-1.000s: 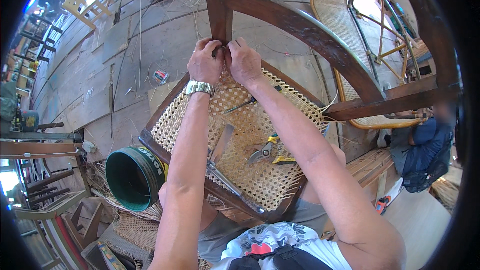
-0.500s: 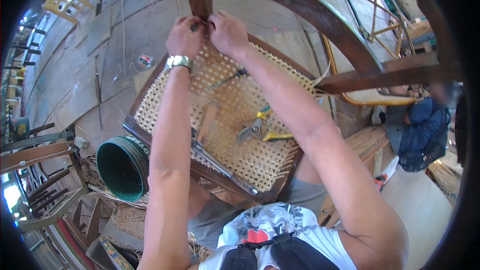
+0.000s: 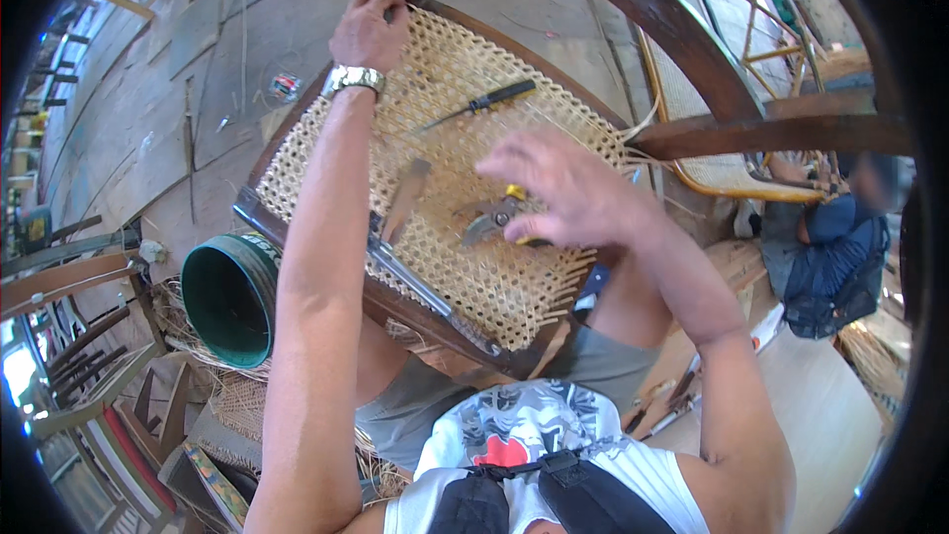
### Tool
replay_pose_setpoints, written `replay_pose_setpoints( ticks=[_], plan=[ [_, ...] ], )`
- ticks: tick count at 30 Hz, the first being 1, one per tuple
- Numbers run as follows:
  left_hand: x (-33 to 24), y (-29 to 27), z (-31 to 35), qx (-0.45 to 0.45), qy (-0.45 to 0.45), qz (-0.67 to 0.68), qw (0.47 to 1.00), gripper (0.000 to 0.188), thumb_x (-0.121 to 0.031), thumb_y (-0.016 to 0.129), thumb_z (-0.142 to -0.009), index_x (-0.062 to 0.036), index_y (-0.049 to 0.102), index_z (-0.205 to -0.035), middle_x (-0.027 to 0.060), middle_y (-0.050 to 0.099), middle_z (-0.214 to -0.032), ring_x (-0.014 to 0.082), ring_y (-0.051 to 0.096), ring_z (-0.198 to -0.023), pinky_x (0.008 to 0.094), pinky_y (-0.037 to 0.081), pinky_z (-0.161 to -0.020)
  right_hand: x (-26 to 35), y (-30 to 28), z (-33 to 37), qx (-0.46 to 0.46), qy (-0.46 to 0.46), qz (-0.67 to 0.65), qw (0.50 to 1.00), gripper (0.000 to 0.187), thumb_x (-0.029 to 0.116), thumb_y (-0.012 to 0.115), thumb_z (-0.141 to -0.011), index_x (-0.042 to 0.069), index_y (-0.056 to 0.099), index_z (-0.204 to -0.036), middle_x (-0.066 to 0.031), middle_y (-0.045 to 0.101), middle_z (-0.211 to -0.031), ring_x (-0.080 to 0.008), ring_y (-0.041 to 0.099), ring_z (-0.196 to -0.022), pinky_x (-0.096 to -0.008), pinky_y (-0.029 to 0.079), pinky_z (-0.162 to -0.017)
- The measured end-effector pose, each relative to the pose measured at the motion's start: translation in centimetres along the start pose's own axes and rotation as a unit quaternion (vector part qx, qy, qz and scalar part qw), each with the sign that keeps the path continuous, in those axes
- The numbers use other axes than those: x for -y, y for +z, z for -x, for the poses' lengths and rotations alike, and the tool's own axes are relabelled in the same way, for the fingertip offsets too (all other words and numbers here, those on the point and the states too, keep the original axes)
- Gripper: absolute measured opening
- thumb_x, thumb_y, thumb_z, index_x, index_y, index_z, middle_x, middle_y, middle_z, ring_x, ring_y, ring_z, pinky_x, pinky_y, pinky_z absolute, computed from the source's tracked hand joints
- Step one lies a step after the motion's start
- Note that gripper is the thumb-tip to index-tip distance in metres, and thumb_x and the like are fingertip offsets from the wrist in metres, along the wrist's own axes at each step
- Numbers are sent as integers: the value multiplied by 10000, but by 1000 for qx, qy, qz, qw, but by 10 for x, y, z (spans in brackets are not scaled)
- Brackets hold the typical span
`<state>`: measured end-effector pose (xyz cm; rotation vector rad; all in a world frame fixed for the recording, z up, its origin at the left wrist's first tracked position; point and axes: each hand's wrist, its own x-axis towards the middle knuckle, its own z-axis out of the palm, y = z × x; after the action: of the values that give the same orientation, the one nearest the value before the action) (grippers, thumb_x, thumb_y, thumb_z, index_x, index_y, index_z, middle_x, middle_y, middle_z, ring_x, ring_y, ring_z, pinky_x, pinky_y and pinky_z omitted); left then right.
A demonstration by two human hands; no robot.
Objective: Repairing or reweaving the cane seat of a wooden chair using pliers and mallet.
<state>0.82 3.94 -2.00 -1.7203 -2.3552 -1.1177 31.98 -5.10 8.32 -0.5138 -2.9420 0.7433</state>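
Note:
A woven cane seat (image 3: 450, 59) in a dark wooden chair frame lies across my lap. At its far left corner, beside an upright post, my left hand (image 3: 368, 32) is closed with fingers curled in; what they pinch is hidden. My right hand (image 3: 568, 188) hovers open over the right part of the seat, fingers apart. Under and beside it lie yellow-handled cutters (image 3: 486, 222), partly covered by the hand. A screwdriver-like tool with a black handle (image 3: 502, 95) rests on the cane farther off. Near the seat's left side are a flat wooden piece (image 3: 405, 200) and a long metal tool (image 3: 425, 282).
A green bucket (image 3: 227, 302) stands left of the seat. The chair's curved wooden frame (image 3: 633, 10) arches at the far right. Loose cane strands (image 3: 643, 129) stick out at the right corner. Another person (image 3: 840, 257) sits at the right, near a cane-panelled chair (image 3: 692, 178).
My right hand has left the far corner and come back toward me, opening over the cutters. My left hand stays at the corner. The seat has shifted slightly in view.

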Motion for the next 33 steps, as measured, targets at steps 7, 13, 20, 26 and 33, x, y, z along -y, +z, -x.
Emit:
replay_pose_setpoints(
  ticks=[7, 13, 20, 26, 33],
  plan=[
    [3, -5, 8, 45, -29, 5, 999, 283, -356, 643, -893, -179, 752, -1085, 68, 689, -1197, 315, 674, -1083, 431, 538, -921, 4, 33, -1, 81, -58, 42, 994, 853, 356, 888, -710, 141, 501, -1440, -132, 507, -1383, -343, 464, -1346, -594, 282, -1190],
    [-5, -5, 7, 1, -23, 58, 998, 259, -365, 721, -863, -183, 771, -1041, 80, 716, -1109, 297, 689, -1031, 406, 541, -895, 13, 39, 18, -13, -70, 93, 993, 610, 218, 768, -807, 130, 568, -1376, -150, 504, -1391, -329, 454, -1374, -621, 284, -1190],
    [-5, -3, 6, -7, -9, 12, 1000, 283, -425, 746, -860, -184, 784, -1004, 64, 713, -1130, 288, 685, -1053, 402, 535, -919, 11, 46, 28, -7, -43, 82, 996, 526, 177, 713, -827, 113, 593, -1335, -155, 514, -1356, -340, 486, -1319, -603, 344, -1140],
    [1, -5, 5, 20, -28, 35, 999, 320, -440, 735, -872, -172, 788, -1038, 57, 712, -1175, 289, 679, -1086, 393, 527, -938, 4, 38, 36, 3, -5, 100, 995, 839, 266, 866, -697, 156, 515, -1450, -146, 496, -1389, -342, 460, -1351, -624, 314, -1153],
    [4, -2, 7, 28, -26, -1, 999, 348, -452, 720, -882, -150, 787, -1042, 67, 713, -1189, 293, 679, -1093, 389, 524, -952, -4, 27, 36, 61, 21, 109, 992, 1004, 324, 934, -621, 167, 466, -1495, -109, 501, -1403, -301, 464, -1362, -643, 263, -1182]
  ],
)
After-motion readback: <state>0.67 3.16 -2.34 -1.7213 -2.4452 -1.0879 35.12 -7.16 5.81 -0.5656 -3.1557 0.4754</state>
